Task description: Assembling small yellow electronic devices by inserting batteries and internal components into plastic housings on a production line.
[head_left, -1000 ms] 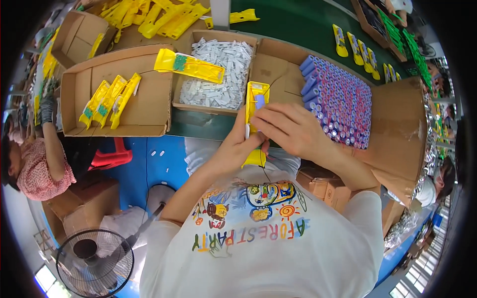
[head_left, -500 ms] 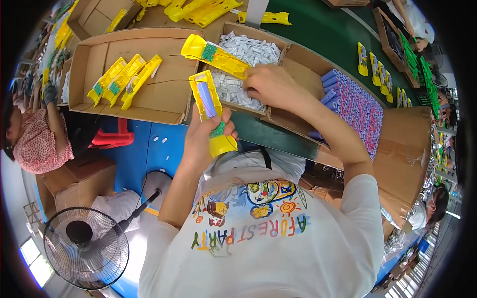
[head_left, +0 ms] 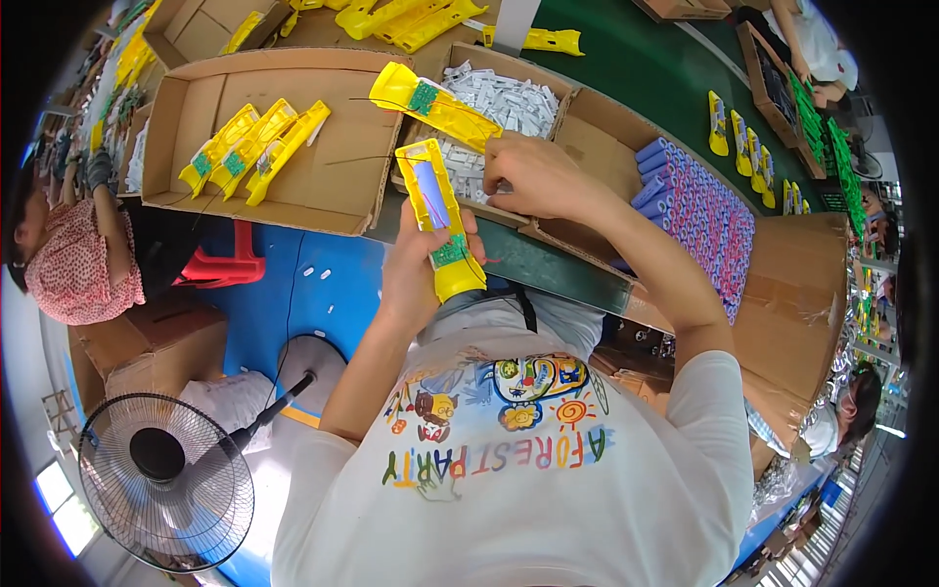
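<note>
My left hand [head_left: 416,264] is wrapped round a yellow plastic housing [head_left: 462,284]. In its upper part lies a purple battery cell [head_left: 430,193], and a green circuit board [head_left: 450,250] with thin wires shows below my fingers. My right hand [head_left: 533,176] is at the near side of a cardboard box of small white plastic parts [head_left: 501,96]. Its fingers are curled in and closed; whatever they hold is hidden. Another yellow housing [head_left: 460,117] with a circuit board lies tilted across that box's left wall, its lower end close to my right hand.
On the left, an open cardboard box [head_left: 342,83] holds three yellow housings [head_left: 240,147]. Purple cells [head_left: 699,215] stand packed in a carton at the right. Further yellow housings [head_left: 416,22] lie at the back. A fan [head_left: 166,479] stands at lower left, near a person in a patterned top [head_left: 83,254].
My left hand has shifted slightly right with the yellow housing, which now shows more of its circuit board. My right hand stays by the white parts, its fingers more curled.
</note>
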The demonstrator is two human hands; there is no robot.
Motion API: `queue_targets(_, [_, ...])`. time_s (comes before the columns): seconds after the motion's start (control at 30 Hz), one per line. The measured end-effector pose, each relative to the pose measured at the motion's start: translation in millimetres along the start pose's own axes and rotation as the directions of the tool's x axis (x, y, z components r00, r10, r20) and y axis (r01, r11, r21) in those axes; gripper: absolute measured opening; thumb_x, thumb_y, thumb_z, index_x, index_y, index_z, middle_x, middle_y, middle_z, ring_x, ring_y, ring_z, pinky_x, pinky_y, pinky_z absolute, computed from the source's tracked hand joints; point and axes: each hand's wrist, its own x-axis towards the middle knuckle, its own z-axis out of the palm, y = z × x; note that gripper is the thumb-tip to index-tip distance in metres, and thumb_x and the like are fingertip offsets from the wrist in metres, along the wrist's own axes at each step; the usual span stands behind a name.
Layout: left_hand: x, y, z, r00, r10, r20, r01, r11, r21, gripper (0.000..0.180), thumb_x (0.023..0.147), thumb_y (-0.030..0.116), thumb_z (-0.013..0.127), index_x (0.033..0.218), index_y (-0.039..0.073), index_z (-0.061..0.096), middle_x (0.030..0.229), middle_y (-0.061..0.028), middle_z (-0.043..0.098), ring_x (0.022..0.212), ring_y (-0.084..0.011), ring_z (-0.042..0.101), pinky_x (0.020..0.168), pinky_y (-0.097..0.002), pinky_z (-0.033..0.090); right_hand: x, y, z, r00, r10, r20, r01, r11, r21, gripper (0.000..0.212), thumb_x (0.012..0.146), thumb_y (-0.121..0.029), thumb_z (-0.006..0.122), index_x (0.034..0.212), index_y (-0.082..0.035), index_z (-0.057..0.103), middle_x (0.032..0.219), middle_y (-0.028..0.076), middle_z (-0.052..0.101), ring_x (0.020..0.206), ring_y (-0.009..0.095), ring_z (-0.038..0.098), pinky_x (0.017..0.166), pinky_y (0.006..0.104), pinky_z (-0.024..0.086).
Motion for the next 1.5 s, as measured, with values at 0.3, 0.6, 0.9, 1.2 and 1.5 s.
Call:
queue_targets(0.3, [2,-11,0,0.985,-0.131,0.115,0.141,0.987,-0.081,0.045,0.086,0.015,0.045,0.128,0.013,0.031,0.098,-0.0139,0.057,0.078,-0.0256,0.061,0.072,-0.0405,0.053,-18,13,-14,0.944,0.254,-0.211,-0.074,0.787,0.613,0.013,0.085,-0.012,0.068,0.094,-0.003,0.071,0.098,0.006,0.067,0.086,0.011,0.062,0.077,0.0247,0.049])
queue_targets(0.6, [7,-18,9,0.990,-0.065,0.123,0.022,0.948,0.319,0.034,0.100,0.026,0.043,0.129,0.011,0.033,0.096,-0.0118,0.057,0.078,-0.0210,0.061,0.067,-0.0331,0.052,-28,4,-7,0.913,0.391,-0.116,-0.003,0.291,0.957,0.028,0.079,-0.001,0.072,0.106,-0.004,0.063,0.099,0.002,0.062,0.088,0.008,0.058,0.080,0.0215,0.049])
queue_targets(0.9, [8,-19,12,0.987,0.032,0.157,-0.125,0.767,0.629,0.043,0.097,0.021,0.052,0.130,0.008,0.028,0.089,-0.0089,0.054,0.066,-0.0141,0.058,0.055,-0.0284,0.051,-36,-32,7,0.830,0.520,-0.202,0.093,0.227,0.969,0.044,0.076,0.001,0.074,0.111,-0.006,0.049,0.103,0.004,0.047,0.081,0.008,0.055,0.078,0.0221,0.048])
queue_targets(1.2, [6,-18,15,0.934,-0.036,0.357,-0.084,0.945,0.316,0.042,0.096,0.016,0.050,0.129,0.008,0.025,0.089,-0.0100,0.052,0.059,-0.0143,0.055,0.052,-0.0277,0.050,-37,-18,-3,0.858,0.405,-0.315,0.127,0.429,0.895,0.037,0.081,-0.008,0.073,0.113,-0.006,0.053,0.103,0.005,0.054,0.082,0.009,0.056,0.076,0.0237,0.047])
queue_targets(1.5, [41,49,47,0.729,0.497,0.471,-0.547,0.008,0.837,0.031,0.091,0.002,0.053,0.122,0.003,0.052,0.105,-0.0142,0.064,0.095,-0.0270,0.064,0.085,-0.0380,0.049,-104,140,-74,0.576,0.644,-0.504,0.136,0.533,0.835,0.022,0.095,-0.018,0.053,0.108,-0.005,0.065,0.095,0.005,0.067,0.081,0.010,0.062,0.069,0.0238,0.050])
